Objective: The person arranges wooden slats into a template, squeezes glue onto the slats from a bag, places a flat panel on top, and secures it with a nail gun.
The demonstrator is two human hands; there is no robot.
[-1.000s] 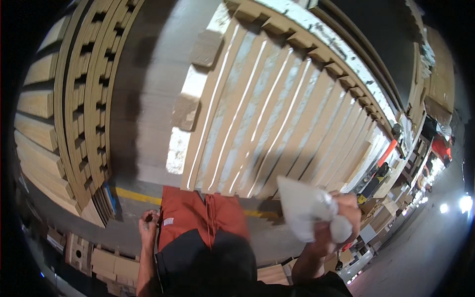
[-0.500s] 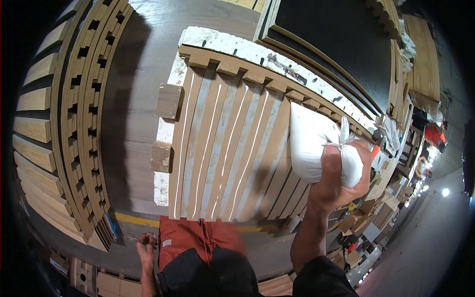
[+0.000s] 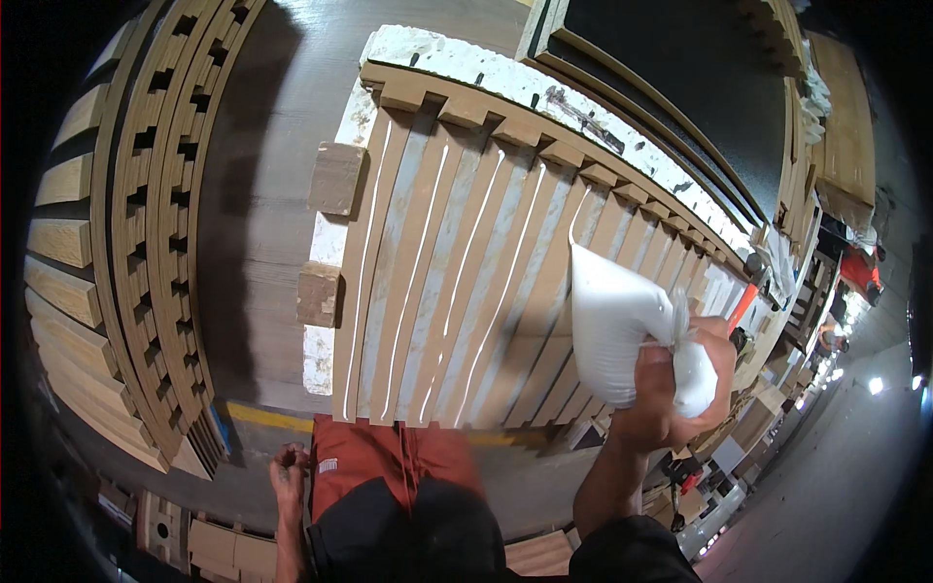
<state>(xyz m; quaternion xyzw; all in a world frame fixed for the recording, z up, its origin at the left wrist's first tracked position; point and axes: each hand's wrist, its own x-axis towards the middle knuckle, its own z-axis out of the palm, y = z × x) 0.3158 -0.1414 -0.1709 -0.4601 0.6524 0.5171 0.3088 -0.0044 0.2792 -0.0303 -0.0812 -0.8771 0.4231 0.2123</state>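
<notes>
One white bag (image 3: 612,330), two wooden blocks (image 3: 335,179), two hands (image 3: 680,379)

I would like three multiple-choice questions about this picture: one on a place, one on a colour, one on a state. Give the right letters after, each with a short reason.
1. Where is the white bag?
A. above the row of wooden slats
B. on the floor by the shorts
C. on the dark panel

2. What colour are the thin lines that run along the slats?
A. red
B. white
C. black

3. What is the state of the right hand?
A. open and empty
B. flat on a slat
C. closed around the bag's twisted end

Answers: 1 A, the bag's tip hangs over the slats; 2 B, the lines are white against the brown wood; 3 C, the fingers wrap the bag's neck, while the left hand hangs empty by the red shorts.
</notes>
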